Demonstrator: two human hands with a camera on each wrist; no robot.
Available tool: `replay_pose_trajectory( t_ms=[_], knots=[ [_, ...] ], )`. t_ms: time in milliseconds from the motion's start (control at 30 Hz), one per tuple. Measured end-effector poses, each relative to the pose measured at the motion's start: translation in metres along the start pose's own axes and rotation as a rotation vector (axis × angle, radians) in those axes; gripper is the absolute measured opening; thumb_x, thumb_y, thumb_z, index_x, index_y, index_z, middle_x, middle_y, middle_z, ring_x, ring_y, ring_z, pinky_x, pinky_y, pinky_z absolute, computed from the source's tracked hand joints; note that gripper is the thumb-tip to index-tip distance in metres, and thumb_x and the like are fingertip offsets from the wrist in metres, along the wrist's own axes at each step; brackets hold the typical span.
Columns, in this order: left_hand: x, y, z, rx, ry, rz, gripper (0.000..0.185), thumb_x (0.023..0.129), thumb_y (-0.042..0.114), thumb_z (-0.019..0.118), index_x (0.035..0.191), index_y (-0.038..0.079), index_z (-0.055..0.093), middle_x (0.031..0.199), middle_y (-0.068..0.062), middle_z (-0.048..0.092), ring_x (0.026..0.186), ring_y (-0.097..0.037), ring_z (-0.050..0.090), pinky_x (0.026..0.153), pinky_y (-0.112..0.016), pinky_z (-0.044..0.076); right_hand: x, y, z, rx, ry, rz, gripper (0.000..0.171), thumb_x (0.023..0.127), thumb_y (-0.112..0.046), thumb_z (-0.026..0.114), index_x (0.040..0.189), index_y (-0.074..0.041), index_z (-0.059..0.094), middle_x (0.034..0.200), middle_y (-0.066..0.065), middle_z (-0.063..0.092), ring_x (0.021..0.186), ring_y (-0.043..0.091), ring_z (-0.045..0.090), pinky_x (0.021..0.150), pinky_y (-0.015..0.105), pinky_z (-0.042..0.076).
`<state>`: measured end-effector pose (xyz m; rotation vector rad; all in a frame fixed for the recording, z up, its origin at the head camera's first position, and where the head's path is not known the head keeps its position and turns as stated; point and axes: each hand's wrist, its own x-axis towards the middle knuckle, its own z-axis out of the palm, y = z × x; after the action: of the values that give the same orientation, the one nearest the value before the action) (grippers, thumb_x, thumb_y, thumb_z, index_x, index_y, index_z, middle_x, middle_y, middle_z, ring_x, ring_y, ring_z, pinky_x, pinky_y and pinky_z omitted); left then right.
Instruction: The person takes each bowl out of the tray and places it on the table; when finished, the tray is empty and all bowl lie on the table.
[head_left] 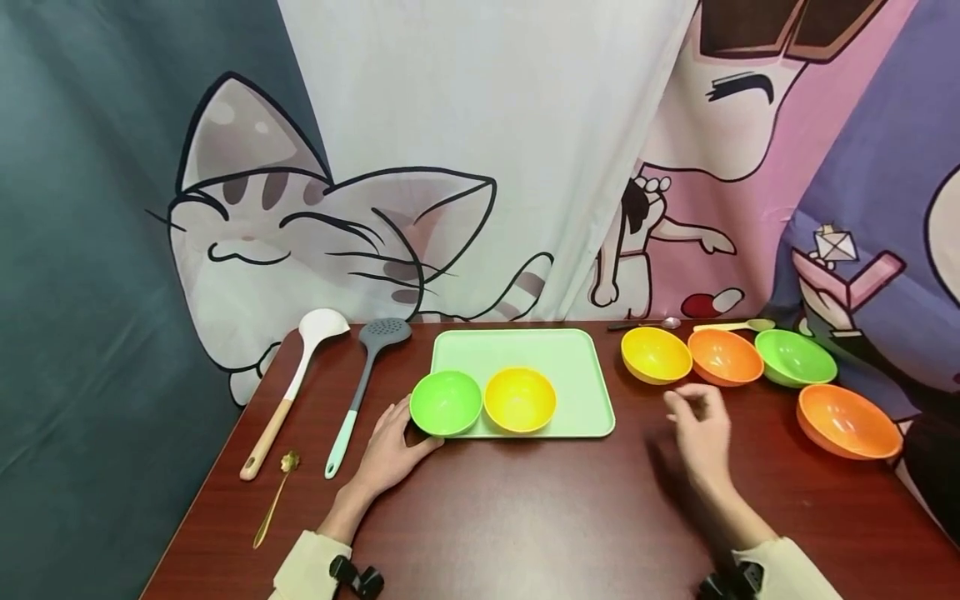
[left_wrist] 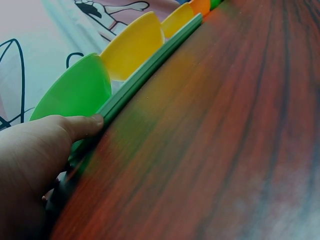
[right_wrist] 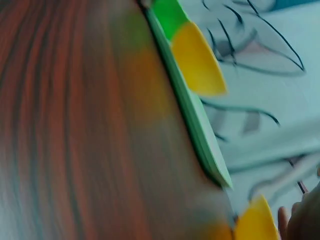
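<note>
Green tray [head_left: 581, 387], long axis left to right, left hand [head_left: 392, 450] against corner

Hands [left_wrist: 37, 155] [right_wrist: 305, 220] partly outside wrist views

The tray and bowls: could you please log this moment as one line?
left hand: touching tray edge | right hand: nothing visibly held, near off-tray yellow bowl | tray: carries green bowl, another yellow bowl
</note>
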<state>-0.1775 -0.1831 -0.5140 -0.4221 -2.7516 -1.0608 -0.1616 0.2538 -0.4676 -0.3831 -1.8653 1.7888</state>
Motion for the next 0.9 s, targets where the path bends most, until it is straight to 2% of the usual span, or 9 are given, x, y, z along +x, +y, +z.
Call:
replay_pose_trajectory(
  t_ms=[100,233,333,467,567,700,900],
  knots=[
    [0.0,-0.001,0.0,-0.004,0.006,-0.006,0.082,0.081,0.039,0.081,0.15,0.013,0.046,0.154,-0.012,0.047,0.146,-0.031,0.039,0.123,-0.055,0.022,-0.01,0.001,0.023,-0.005,-0.126,0.059,0.01,0.094,-0.002,0.064,0.101,-0.001,0.057,0.084,-0.01,0.059,0.075,0.005,0.059,0.066,0.016,0.057],
    [-0.001,-0.001,0.001,-0.001,0.0,-0.008,0.082,0.081,0.039,0.081,0.15,0.012,0.046,0.153,-0.012,0.047,0.146,-0.031,0.039,0.123,-0.055,0.022,-0.02,0.002,0.047,0.017,-0.221,0.115,0.012,0.095,0.0,0.06,0.105,0.003,0.053,0.085,-0.008,0.059,0.078,0.01,0.06,0.067,0.022,0.06],
    [0.0,0.0,0.001,-0.006,-0.004,-0.006,0.081,0.081,0.039,0.081,0.15,0.012,0.046,0.153,-0.012,0.048,0.146,-0.03,0.038,0.123,-0.054,0.022,-0.025,0.001,0.062,-0.002,-0.3,0.123,0.015,0.096,-0.001,0.058,0.109,0.004,0.053,0.089,-0.007,0.06,0.081,0.012,0.061,0.069,0.026,0.061],
    [-0.004,0.0,0.0,-0.01,-0.002,-0.011,0.081,0.081,0.04,0.081,0.15,0.013,0.047,0.153,-0.012,0.048,0.146,-0.031,0.038,0.123,-0.054,0.022,-0.03,-0.001,0.082,-0.06,-0.429,0.152,0.021,0.097,-0.005,0.059,0.116,0.003,0.053,0.105,0.006,0.061,0.092,0.018,0.063,0.076,0.032,0.063],
    [-0.008,-0.001,-0.002,-0.007,-0.002,-0.021,0.081,0.081,0.039,0.081,0.15,0.012,0.046,0.153,-0.012,0.048,0.146,-0.031,0.038,0.123,-0.055,0.022,-0.033,0.001,0.096,-0.086,-0.507,0.185,0.027,0.098,-0.008,0.059,0.121,0.003,0.052,0.119,0.019,0.057,0.1,0.024,0.063,0.083,0.036,0.063],
    [-0.008,-0.002,-0.002,-0.002,-0.002,-0.037,0.081,0.081,0.038,0.081,0.15,0.013,0.047,0.153,-0.011,0.048,0.146,-0.03,0.038,0.124,-0.055,0.022,-0.033,0.005,0.107,-0.097,-0.558,0.224,0.033,0.099,-0.01,0.058,0.127,0.005,0.049,0.128,0.023,0.052,0.102,0.021,0.063,0.086,0.036,0.062],
    [-0.001,-0.002,0.001,0.001,-0.021,-0.018,0.082,0.083,0.042,0.079,0.151,0.014,0.045,0.154,-0.01,0.046,0.147,-0.028,0.037,0.125,-0.054,0.02,-0.03,0.01,0.112,-0.107,-0.539,0.272,0.038,0.1,-0.014,0.057,0.131,0.005,0.047,0.129,0.02,0.052,0.099,0.013,0.059,0.08,0.028,0.062]
  ],
)
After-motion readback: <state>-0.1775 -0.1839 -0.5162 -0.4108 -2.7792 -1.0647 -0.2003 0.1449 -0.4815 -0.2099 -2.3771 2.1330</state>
